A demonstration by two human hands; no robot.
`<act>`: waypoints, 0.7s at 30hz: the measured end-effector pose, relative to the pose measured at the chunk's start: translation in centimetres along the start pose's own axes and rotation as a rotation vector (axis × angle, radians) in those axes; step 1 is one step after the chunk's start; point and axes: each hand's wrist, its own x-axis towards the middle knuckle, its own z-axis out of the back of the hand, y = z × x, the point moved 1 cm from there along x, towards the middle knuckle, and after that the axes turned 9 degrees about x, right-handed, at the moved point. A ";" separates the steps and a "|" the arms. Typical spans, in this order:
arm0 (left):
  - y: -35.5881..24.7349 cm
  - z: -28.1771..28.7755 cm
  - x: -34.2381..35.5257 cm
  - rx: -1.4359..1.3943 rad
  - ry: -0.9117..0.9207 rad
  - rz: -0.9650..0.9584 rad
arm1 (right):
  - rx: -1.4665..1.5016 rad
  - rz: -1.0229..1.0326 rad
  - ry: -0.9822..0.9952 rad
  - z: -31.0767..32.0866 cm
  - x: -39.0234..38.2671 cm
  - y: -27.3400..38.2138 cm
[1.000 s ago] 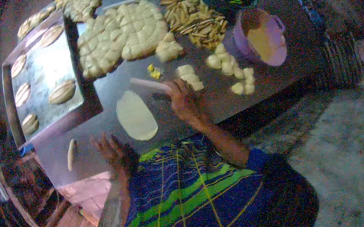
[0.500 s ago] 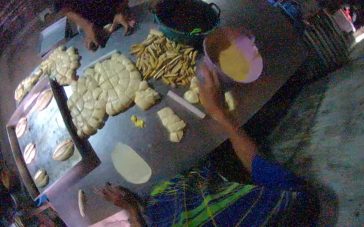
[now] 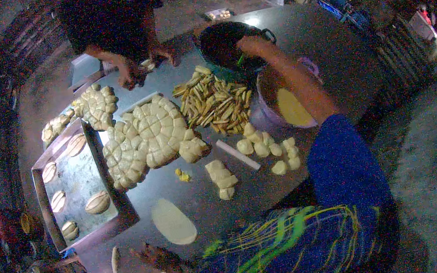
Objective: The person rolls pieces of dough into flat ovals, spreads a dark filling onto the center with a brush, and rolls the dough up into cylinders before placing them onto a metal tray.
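My right hand (image 3: 251,47) reaches into a dark green basin (image 3: 226,71) at the far side of the table; its fingers are lost in the dark inside. My left hand (image 3: 158,257) is at the near table edge, fingers apart and holding nothing. Just beyond it lies a flat oval sheet of dough (image 3: 173,221), and to its left a thin strip (image 3: 115,260). A pale rod (image 3: 238,154) rests between a short row of dough pieces (image 3: 221,179) and several small dough lumps (image 3: 259,147). Beside the basin is a heap of yellowish-brown sticks (image 3: 215,102).
A purple bucket (image 3: 267,110) with yellow contents stands under my right forearm. A large slab of scored dough (image 3: 156,129) covers the middle. On the left, a metal tray (image 3: 43,206) holds several slit dough pieces. Across the table are another person's hands (image 3: 130,73).
My right hand has moved from beside the purple bucket, over it and into the green basin. The small dough lumps it covered now show. My left hand stays near the edge.
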 end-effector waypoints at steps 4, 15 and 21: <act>1.1 0.9 -0.4 -0.008 0.017 0.144 | -0.148 0.005 0.090 -2.2 5.1 5.1; 0.3 -0.2 -0.6 -0.085 0.112 0.298 | 0.309 -0.110 0.163 2.2 -1.3 -5.7; -0.9 2.3 0.3 -0.278 0.087 0.402 | 0.886 -0.456 -0.052 0.9 -7.8 1.9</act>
